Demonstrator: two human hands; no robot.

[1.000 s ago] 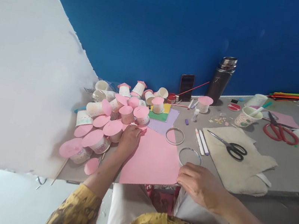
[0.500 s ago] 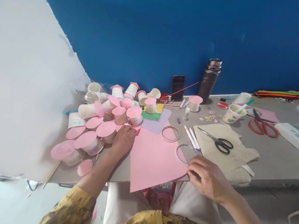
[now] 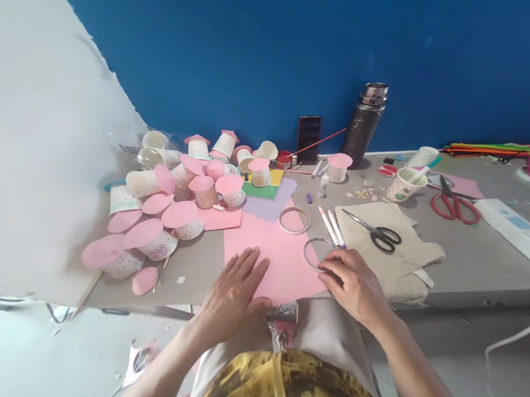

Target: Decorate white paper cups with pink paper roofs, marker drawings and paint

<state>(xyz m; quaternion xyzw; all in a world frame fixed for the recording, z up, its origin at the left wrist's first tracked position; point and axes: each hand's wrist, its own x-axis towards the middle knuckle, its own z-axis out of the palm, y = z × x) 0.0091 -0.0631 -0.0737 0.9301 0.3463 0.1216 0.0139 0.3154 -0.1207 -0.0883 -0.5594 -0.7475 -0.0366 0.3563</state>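
Note:
A pink paper sheet point(image 3: 281, 255) lies on the grey table point(image 3: 477, 259) in front of me. My left hand point(image 3: 235, 288) rests flat on its near left corner, fingers spread and open. My right hand point(image 3: 352, 283) sits at the sheet's right edge with its fingertips on a thin metal ring point(image 3: 314, 253). A second ring point(image 3: 294, 220) lies just beyond the sheet. Two white markers point(image 3: 334, 226) lie right of the rings.
A heap of paper cups with pink lids point(image 3: 174, 201) fills the left. Black scissors point(image 3: 377, 233) lie on a beige cloth point(image 3: 397, 253). Red scissors point(image 3: 452, 205), a dark flask point(image 3: 364, 124), a phone point(image 3: 307, 138) and a white board point(image 3: 27, 141) are around.
My left hand left the cup heap and came down onto the sheet's near corner. The pink sheet shifted and turned. My right hand moved up to the ring.

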